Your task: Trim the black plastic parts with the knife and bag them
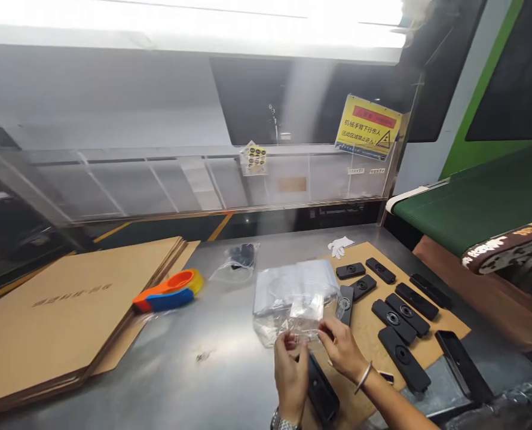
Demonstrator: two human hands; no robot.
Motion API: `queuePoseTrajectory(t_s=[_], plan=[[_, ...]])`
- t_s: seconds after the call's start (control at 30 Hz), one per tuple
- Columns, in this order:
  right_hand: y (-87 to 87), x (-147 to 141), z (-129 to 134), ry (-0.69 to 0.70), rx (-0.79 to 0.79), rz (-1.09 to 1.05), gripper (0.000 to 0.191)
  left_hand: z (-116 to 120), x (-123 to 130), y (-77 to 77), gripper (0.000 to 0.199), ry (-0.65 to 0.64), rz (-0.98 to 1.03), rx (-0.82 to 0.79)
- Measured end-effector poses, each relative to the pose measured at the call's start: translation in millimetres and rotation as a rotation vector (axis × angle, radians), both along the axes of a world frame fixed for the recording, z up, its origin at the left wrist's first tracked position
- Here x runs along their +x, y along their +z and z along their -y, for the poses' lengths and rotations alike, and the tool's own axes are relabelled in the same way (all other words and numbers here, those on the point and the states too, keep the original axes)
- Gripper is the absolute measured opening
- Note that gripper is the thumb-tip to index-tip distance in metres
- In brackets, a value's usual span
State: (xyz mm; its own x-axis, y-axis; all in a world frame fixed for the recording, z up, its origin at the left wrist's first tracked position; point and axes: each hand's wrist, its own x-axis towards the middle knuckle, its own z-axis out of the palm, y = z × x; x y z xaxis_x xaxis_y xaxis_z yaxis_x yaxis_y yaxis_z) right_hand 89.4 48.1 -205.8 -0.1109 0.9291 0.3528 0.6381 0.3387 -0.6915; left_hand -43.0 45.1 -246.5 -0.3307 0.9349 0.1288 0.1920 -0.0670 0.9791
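Observation:
Both hands meet at the near edge of a stack of clear plastic bags (277, 286). My left hand (290, 373), with a metal watch at the wrist, has its fingers closed on the clear film. Pinched on the same film is my right hand (344, 352), which wears a bangle. A small clear bag (306, 308) lies on the stack just beyond the fingers. Between and below the hands lies a long black part (322, 388), partly hidden by my left hand. Several black parts with round centres (392, 318) lie on a cardboard sheet (367, 340) to the right.
Flattened cartons (69, 316) fill the left side, with an orange and blue tape dispenser (170, 291) at their edge. A bagged dark item (243, 257) and a white glove (340, 246) lie farther back. A green conveyor (481, 203) stands at the right, behind a black tray (463, 364).

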Motion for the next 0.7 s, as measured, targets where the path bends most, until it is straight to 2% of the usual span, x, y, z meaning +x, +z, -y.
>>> queuePoseTrajectory(t_s=[0.1, 0.17, 0.27, 0.37, 0.43, 0.5, 0.6, 0.7], plan=[[2.1, -6.4, 16.3, 0.131, 0.026, 0.044, 0.016, 12.9, -9.3, 3.5, 0.023, -0.092, -0.267, 0.209], [0.5, -7.6, 27.2, 0.159, 0.028, 0.054, 0.016, 18.2, -18.7, 0.6, 0.020, -0.140, -0.404, 0.280], [-13.0, -5.6, 44.3, 0.024, -0.007, 0.125, 0.017, 24.8, -37.5, -10.7, 0.024, -0.073, -0.524, 0.286], [-40.4, -3.5, 61.4, -0.148, -0.100, 0.397, 0.018, 34.6, -55.3, -23.1, 0.025, 0.014, -0.635, 0.249], [-59.2, -1.1, 71.1, -0.174, -0.160, 0.526, 0.014, 43.1, -63.5, -28.5, 0.022, 0.027, -0.706, 0.211], [-70.9, 4.7, 79.3, -0.165, -0.198, 0.554, 0.018, 51.2, -68.9, -31.0, 0.020, 0.018, -0.767, 0.169], [-67.5, 19.9, 91.8, -0.133, -0.239, 0.439, 0.028, 58.6, -72.9, -31.6, 0.019, 0.025, -0.828, 0.111], [-45.7, 31.0, 106.7, -0.035, -0.350, 0.104, 0.031, 60.0, -72.0, -31.5, 0.025, 0.038, -0.846, 0.069]])
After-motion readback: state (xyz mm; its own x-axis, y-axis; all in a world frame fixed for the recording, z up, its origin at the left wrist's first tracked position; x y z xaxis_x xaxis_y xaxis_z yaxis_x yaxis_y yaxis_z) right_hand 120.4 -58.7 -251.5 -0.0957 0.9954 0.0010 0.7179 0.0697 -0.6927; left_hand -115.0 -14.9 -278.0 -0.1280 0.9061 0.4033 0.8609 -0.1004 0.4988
